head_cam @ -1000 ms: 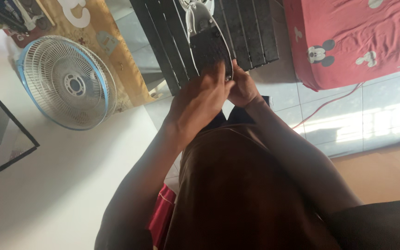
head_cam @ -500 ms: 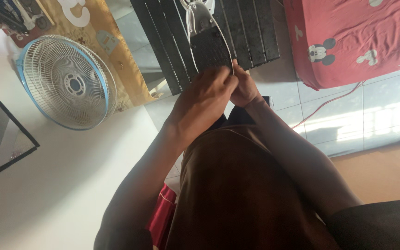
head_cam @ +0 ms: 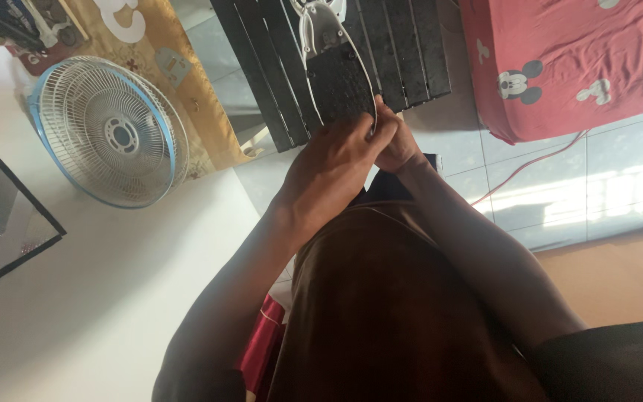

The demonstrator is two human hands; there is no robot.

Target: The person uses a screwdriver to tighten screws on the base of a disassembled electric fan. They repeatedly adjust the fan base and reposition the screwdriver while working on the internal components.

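Left hand: the left hand [head_cam: 336, 167] closes its grip over the near end of a racket-shaped swatter [head_cam: 338, 71] with a white frame and dark mesh, fingers curled tight around it.
Right hand: the right hand [head_cam: 396, 145] presses against the same end from the other side, touching the left; its grip looks closed, though the fingers are mostly covered.
Swatter: held up in front of the person, above a dark slatted panel [head_cam: 403, 52].
Hidden: the handle is buried under both hands; the swatter's far tip is cut off at the top edge.
Around: a blue-rimmed fan [head_cam: 109, 130] lies on the white table [head_cam: 113, 283]; a red bed [head_cam: 582, 52] stands at right.
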